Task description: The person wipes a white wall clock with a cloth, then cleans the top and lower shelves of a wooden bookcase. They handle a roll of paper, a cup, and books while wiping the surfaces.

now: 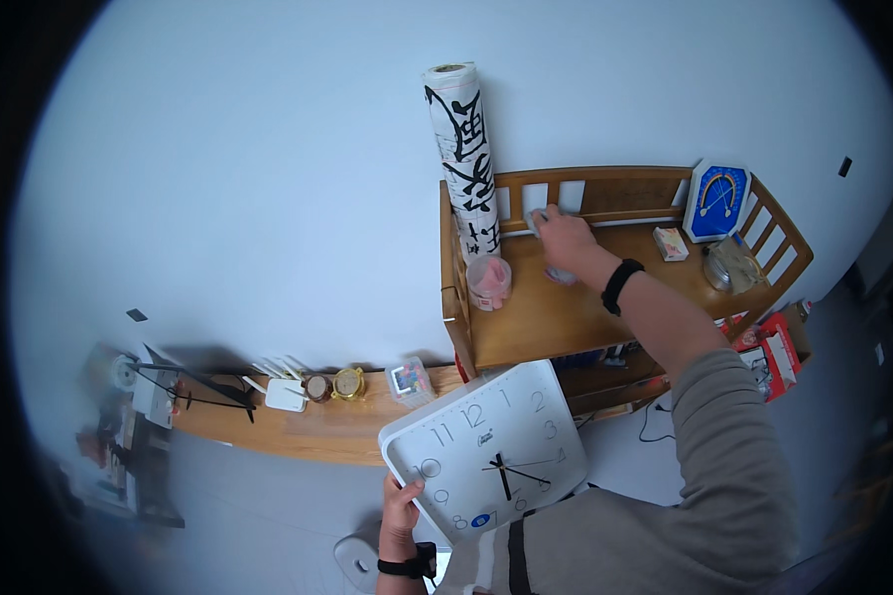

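Observation:
My left hand (402, 507) grips the left edge of a white square wall clock (484, 446), which is tilted against my front with its face up. Black hands and large numerals show on the dial. Over the wooden shelf top (588, 312), my right hand (568, 236) is closed on a pale grey, cloth-like item (534, 222), mostly covered by the fingers. Under that wrist a small white and pink item (560, 276) lies on the wood, partly hidden. A clear round tub (489, 279) with pink contents stands to the left of this hand.
A tall paper roll (461, 156) with brush writing leans in the shelf's left corner. Toward the right are a small box (670, 244), a blue-faced dial gauge (718, 201) and a round metal tin (718, 268). A low wooden cabinet (312, 435) bears a white router (286, 395) and several jars.

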{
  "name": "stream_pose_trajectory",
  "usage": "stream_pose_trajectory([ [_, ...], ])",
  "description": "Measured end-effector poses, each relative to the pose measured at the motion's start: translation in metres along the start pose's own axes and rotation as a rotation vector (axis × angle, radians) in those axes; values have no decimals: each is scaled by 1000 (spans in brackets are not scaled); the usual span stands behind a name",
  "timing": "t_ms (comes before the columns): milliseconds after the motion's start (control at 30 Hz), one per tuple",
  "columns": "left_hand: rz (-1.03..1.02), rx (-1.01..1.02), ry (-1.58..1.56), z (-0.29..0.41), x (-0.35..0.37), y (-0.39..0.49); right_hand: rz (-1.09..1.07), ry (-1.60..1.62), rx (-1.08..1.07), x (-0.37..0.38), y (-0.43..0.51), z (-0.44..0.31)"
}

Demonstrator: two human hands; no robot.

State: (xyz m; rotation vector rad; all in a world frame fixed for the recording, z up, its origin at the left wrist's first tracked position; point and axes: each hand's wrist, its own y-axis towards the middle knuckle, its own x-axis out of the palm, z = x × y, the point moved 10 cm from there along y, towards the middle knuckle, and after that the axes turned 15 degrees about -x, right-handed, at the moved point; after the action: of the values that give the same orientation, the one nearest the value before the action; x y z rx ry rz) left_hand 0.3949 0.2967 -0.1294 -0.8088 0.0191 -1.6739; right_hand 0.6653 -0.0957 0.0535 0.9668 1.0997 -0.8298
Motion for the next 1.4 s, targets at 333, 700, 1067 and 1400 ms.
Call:
stream_pose_trajectory([
  [333,-5,13,-16,1,1,-3,257,244,-32,-38,-18,-11],
  [700,24,3,-7,-3,7,0,26,105,-51,2,51,-46],
  [1067,30,-1,27,-3,10,4,-4,67,-124,-6,33,-40],
  [1400,32,10,-12,-4,9,-2,146,89,17,-18,-48,30],
])
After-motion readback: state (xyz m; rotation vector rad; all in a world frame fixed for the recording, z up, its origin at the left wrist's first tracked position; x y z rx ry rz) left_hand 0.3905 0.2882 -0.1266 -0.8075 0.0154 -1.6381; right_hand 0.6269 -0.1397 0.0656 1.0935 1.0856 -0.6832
